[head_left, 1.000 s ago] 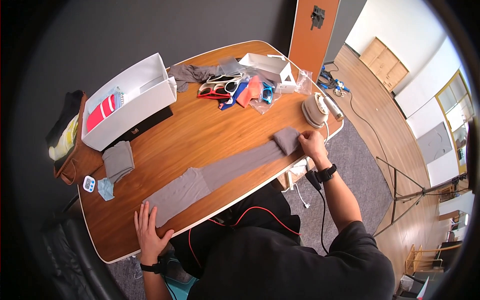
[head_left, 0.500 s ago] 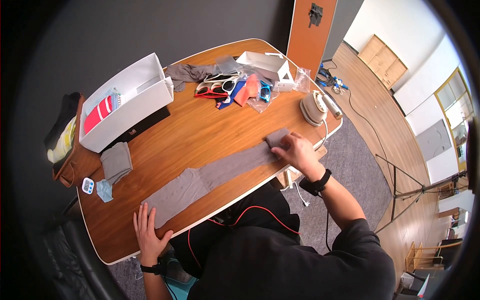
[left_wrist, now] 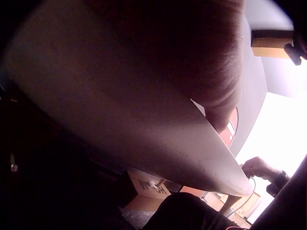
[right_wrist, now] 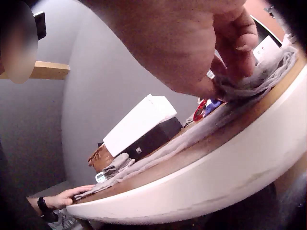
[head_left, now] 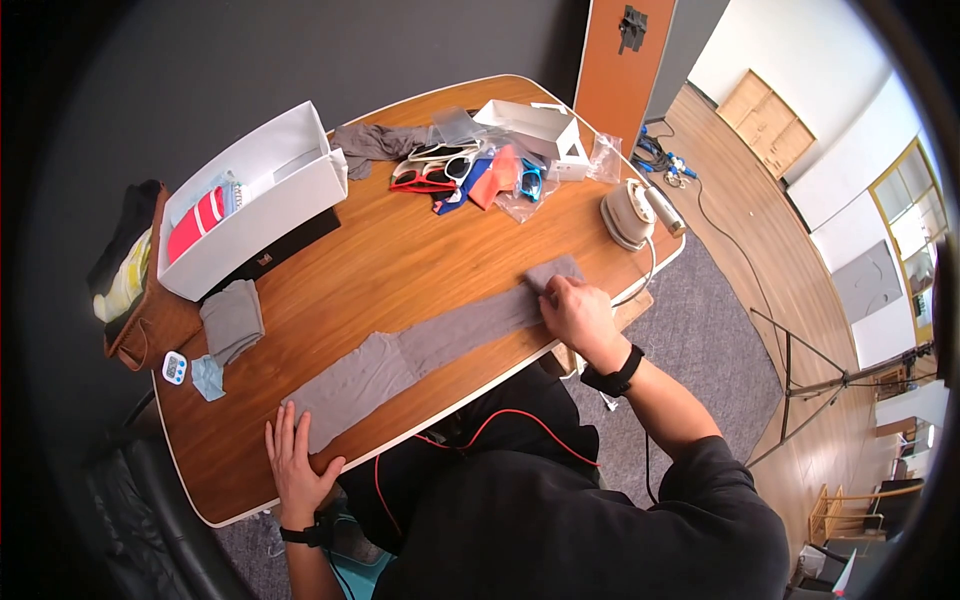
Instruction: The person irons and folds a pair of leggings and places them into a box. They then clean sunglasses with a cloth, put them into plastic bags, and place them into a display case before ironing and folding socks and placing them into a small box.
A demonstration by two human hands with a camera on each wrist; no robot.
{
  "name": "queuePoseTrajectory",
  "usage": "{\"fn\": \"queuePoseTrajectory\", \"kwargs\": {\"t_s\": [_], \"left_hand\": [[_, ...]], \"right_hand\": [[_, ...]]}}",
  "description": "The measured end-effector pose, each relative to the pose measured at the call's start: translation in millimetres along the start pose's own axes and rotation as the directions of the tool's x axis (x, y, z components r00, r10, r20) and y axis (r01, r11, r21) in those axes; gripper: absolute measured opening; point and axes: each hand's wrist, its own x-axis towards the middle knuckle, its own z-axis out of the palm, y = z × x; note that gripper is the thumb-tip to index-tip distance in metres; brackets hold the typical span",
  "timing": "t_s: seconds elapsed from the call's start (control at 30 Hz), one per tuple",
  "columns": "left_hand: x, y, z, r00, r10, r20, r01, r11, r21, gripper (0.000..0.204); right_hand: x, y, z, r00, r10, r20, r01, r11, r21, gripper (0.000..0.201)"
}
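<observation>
A pair of thin grey leggings (head_left: 365,375) lies stretched along the wooden table (head_left: 420,260), its wide end at the left. At the far right end the cloth is turned back into a short, thick fold (head_left: 553,270). My right hand (head_left: 583,322) is at this fold with curled fingers, pinching the cloth; in the right wrist view its fingertips (right_wrist: 244,69) sink into the bunched layers. My left hand (head_left: 294,470) rests flat with fingers spread, fingertips on the corner of the wide end. The left wrist view mostly shows the table's underside.
A white iron (head_left: 628,215) with its cord stands at the right edge. Sunglasses (head_left: 425,177), plastic bags and an open white box (head_left: 525,130) lie at the back. On the left are a white bin (head_left: 250,220), folded grey cloth (head_left: 232,320), a small timer (head_left: 174,368) and light-blue cloth (head_left: 208,378).
My right hand has moved left from the outer edge of the fold to its inner side, and the folded end has shifted slightly left. The left hand stays in place.
</observation>
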Motion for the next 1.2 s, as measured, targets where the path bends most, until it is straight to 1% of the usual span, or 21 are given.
{"fn": "queuePoseTrajectory", "kwargs": {"t_s": [0.07,0.13,0.17,0.2,0.27,0.3,0.33,0.4,0.43,0.47,0.53,0.8,0.83,0.87,0.93,0.97,1.0,1.07,1.1,1.13,1.2], "left_hand": [[0.4,-0.2,-0.4,1.000,0.003,-0.007,-0.003,1.000,0.000,0.089],[-0.1,-0.5,-0.5,1.000,-0.001,-0.001,0.001,1.000,-0.007,0.088],[-0.9,-0.8,-0.4,1.000,-0.003,0.001,0.003,1.000,-0.006,0.088],[-1.0,-0.7,0.0,1.000,-0.004,-0.001,0.004,1.000,-0.006,0.088],[0.3,0.7,-0.1,1.000,0.000,-0.003,0.000,1.000,-0.008,0.088],[1.1,2.1,-1.5,1.000,-0.002,-0.001,0.002,1.000,-0.013,0.088],[1.6,2.7,-2.4,1.000,-0.005,0.000,0.005,1.000,-0.018,0.089],[1.5,1.8,-1.8,1.000,-0.002,-0.004,0.002,1.000,-0.016,0.089],[0.8,1.1,-1.5,1.000,-0.001,-0.004,0.001,1.000,-0.014,0.089],[0.6,0.4,-1.1,1.000,-0.003,-0.005,0.003,1.000,-0.014,0.089],[-1.3,-0.8,-0.6,1.000,0.010,-0.008,-0.010,1.000,0.003,0.089],[-3.9,0.6,-7.7,0.999,-0.013,0.030,0.013,1.000,-0.008,0.091],[-2.9,1.1,-8.0,0.999,-0.016,0.037,0.017,1.000,-0.017,0.091],[-2.8,0.6,-7.5,0.999,-0.015,0.036,0.015,1.000,-0.017,0.091],[-4.1,-1.1,-5.6,0.999,-0.011,0.039,0.011,1.000,-0.001,0.093],[-4.7,-1.5,-5.0,0.999,-0.011,0.041,0.011,1.000,-0.001,0.093],[-5.0,-1.8,-4.7,0.999,-0.011,0.041,0.011,1.000,-0.001,0.093],[-4.4,-2.5,-4.1,0.999,-0.007,0.041,0.007,1.000,-0.002,0.093],[-4.3,-2.9,-3.6,0.999,-0.001,0.036,0.001,1.000,0.000,0.093],[-4.2,-3.1,-3.4,0.999,0.005,0.032,-0.005,1.000,0.002,0.093],[-3.9,-1.8,-4.5,1.000,0.005,0.030,-0.005,1.000,-0.005,0.093]], "right_hand": [[-3.1,0.0,4.2,0.998,-0.023,0.058,0.023,1.000,0.001,0.025],[-3.4,2.0,8.5,0.999,-0.038,0.005,0.037,0.991,0.126,0.025],[-1.2,5.2,8.2,0.999,0.033,-0.018,-0.029,0.983,0.179,0.021],[2.9,10.0,8.0,0.999,0.034,-0.014,-0.030,0.983,0.180,0.021],[12.8,23.2,5.8,0.973,-0.037,-0.228,0.079,0.981,0.178,0.022],[14.2,29.7,2.2,0.998,-0.018,-0.056,0.030,0.975,0.222,0.041],[12.4,30.2,6.9,0.998,-0.017,-0.057,0.029,0.975,0.221,0.041],[7.3,31.1,25.4,0.978,-0.209,-0.025,0.206,0.974,-0.091,0.067],[3.4,33.3,30.3,0.963,-0.147,0.228,0.168,0.983,-0.078,0.087],[0.8,35.6,35.2,0.962,-0.149,0.228,0.171,0.982,-0.078,0.087],[-1.0,34.3,39.6,0.946,-0.216,0.240,0.268,0.940,-0.212,0.094],[24.7,62.3,36.7,0.914,-0.255,0.315,0.304,0.945,-0.118,0.092],[26.2,61.7,33.4,0.910,-0.257,0.325,0.297,0.952,-0.078,0.083],[26.9,64.7,34.0,0.911,-0.256,0.324,0.296,0.952,-0.079,0.083],[29.6,68.8,34.0,0.962,-0.163,0.221,0.139,0.983,0.121,0.072],[28.8,70.5,34.4,0.984,-0.157,0.085,0.152,0.987,0.060,0.059],[28.1,71.5,32.2,0.984,-0.156,0.086,0.151,0.987,0.060,0.059],[26.9,75.5,27.5,0.990,0.144,0.009,-0.144,0.981,0.132,0.052],[28.0,70.3,23.5,0.968,0.246,-0.039,-0.244,0.968,0.063,0.052],[30.4,67.7,16.7,0.968,0.249,-0.039,-0.246,0.967,0.062,0.052],[38.4,64.9,-0.4,0.897,0.397,0.194,-0.410,0.912,0.028,0.061]]}}
